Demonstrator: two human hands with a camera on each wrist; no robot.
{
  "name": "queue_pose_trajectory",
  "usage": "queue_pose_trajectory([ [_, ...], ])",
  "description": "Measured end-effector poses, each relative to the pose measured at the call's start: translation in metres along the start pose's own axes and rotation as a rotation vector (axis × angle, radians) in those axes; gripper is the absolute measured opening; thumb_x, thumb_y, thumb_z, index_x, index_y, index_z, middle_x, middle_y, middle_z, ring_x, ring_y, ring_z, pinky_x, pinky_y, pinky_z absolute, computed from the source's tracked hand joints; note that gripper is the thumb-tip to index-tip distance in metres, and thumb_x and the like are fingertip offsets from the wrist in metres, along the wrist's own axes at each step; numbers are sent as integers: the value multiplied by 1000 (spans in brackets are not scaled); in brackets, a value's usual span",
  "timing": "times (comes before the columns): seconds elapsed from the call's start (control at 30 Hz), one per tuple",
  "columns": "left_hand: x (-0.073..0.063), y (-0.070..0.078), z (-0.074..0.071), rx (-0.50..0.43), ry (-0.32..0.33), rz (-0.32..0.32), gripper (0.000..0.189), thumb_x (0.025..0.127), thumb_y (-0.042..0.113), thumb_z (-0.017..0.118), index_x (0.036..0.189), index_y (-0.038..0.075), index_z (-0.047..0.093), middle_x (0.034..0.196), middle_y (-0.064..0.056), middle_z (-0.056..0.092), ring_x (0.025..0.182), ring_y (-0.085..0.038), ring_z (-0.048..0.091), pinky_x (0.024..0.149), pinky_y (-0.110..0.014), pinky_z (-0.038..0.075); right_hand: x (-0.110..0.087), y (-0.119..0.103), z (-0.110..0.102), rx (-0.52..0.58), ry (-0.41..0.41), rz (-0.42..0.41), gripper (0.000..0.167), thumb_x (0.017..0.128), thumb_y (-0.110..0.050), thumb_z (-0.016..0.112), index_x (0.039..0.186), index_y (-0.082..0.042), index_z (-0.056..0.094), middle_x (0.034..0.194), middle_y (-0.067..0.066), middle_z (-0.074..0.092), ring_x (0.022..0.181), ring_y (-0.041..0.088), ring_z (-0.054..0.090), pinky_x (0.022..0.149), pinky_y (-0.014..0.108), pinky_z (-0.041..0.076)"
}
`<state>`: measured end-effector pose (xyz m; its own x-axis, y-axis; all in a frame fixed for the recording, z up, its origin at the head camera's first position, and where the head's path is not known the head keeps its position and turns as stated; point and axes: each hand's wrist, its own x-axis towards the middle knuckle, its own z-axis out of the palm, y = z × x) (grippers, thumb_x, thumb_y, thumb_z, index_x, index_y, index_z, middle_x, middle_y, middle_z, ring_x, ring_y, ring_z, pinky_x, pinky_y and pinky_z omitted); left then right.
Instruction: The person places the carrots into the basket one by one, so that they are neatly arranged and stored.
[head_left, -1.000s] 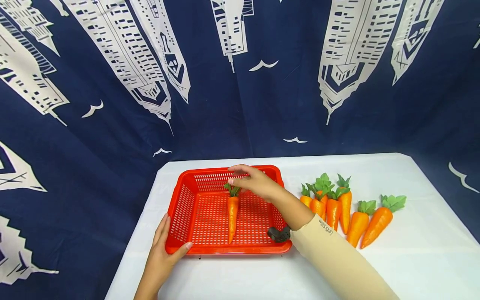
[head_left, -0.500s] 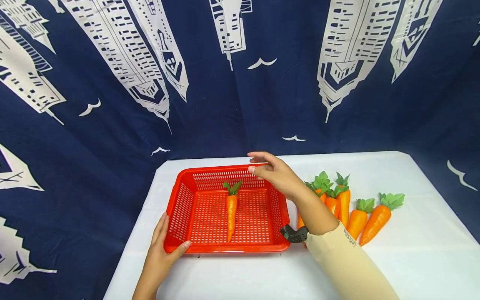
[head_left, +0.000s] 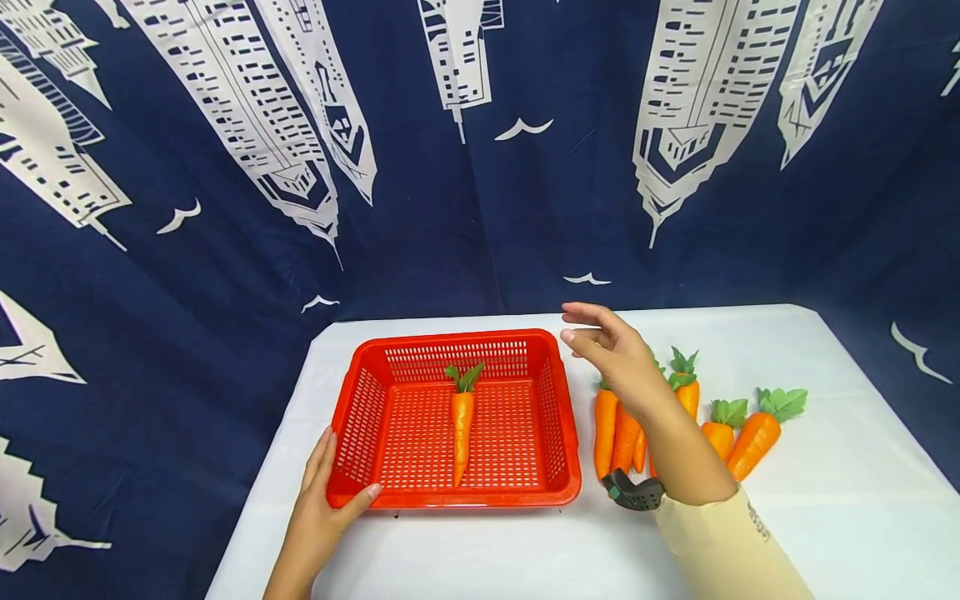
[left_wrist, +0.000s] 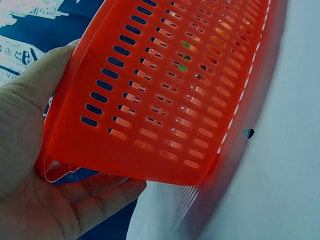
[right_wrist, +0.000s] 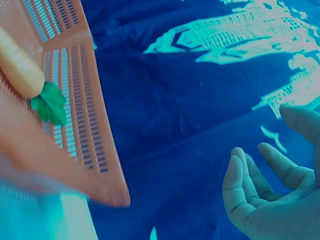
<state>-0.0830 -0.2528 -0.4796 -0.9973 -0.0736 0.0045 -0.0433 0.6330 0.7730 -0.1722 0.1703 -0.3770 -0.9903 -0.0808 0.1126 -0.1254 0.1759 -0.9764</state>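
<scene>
A red perforated plastic basket (head_left: 495, 498) sits on the table, with one orange carrot (head_left: 462, 433) lying in it, leaves toward the back. My left hand (head_left: 318, 508) holds the basket's near left corner; the left wrist view shows the thumb over the rim (left_wrist: 62, 105) and fingers below it. Empty, with loosely bent fingers, my right hand (head_left: 618, 358) hangs between the basket's right side and a group of carrots (head_left: 627, 437). That hand and forearm cover part of the group. The right wrist view shows the right hand (right_wrist: 280, 195) apart from the basket.
Two more carrots, one (head_left: 753, 446) at the far right of the group, lie on the white table (head_left: 480, 554). A dark blue cloth (head_left: 420, 242) with white building prints hangs behind the table. A black wrist strap piece (head_left: 633, 492) sits on the right wrist.
My right hand has moved right, from above the carrot in the basket to past the basket's right rim. The carrot stays in the basket. My left hand has kept its place.
</scene>
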Motion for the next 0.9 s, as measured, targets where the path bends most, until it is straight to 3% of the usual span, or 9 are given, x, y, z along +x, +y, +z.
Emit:
queue_pose_trajectory([
  [0.27, -1, 0, -1, 6, -1, -1, 108, 81, 41, 84, 164, 22, 17, 170, 9, 11, 154, -34, 19, 116, -70, 25, -19, 8, -21, -56, 62, 61, 54, 99, -42, 63, 146, -21, 51, 144, 4, 55, 116, 1, 62, 94, 13, 51],
  [0.53, -1, -1, -1, 5, -7, 2, 108, 81, 41, 84, 164, 21, 17, 171, 5, 11, 154, -35, 20, 116, -71, 25, -35, 20, -39, -113, 87, 137, 57, 100, -48, 59, 149, -23, 47, 146, 3, 53, 115, -4, 58, 101, 24, 46],
  [0.77, -2, 1, -2, 13, -7, -5, 108, 82, 42, 84, 164, 21, 16, 171, 6, 11, 153, -35, 21, 116, -70, 26, -47, 44, -47, -129, 95, 201, 63, 100, -49, 58, 154, -21, 41, 151, 7, 49, 113, -7, 56, 107, 38, 44],
  [0.9, -2, 1, -1, -9, -7, -4, 109, 81, 41, 85, 164, 23, 16, 171, 5, 11, 153, -34, 20, 117, -69, 25, -55, 58, -51, -134, 104, 221, 65, 100, -49, 58, 154, -19, 40, 152, 10, 47, 112, -6, 56, 99, 22, 48],
])
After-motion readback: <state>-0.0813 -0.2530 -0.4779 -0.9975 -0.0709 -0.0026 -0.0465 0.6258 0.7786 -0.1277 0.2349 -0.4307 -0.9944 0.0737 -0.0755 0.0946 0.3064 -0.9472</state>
